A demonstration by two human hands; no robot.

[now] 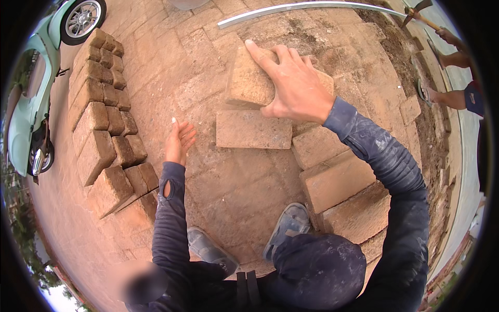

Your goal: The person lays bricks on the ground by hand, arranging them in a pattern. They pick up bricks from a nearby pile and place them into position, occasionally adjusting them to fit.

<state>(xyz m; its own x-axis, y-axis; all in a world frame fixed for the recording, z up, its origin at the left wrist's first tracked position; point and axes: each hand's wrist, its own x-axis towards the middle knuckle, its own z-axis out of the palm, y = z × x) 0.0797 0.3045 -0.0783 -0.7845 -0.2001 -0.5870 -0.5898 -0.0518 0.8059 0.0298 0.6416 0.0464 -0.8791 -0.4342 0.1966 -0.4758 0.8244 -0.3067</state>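
Clasping tan block (248, 80), right hand (299, 86) spread, elbow bent.

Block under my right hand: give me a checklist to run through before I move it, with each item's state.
1. Right-hand hold: ok; the right hand spans the block, its fingers spread across it.
2. Left hand free: ok; open, empty and apart from the block.
3. Block lifted off the flat block nearer you: cannot tell; the undersides are hidden.
4. Sandals away from beneath it: ok.
5. Gloves on: not ok; both hands are bare.
6. Other person's leg well apart: ok; at the far right.
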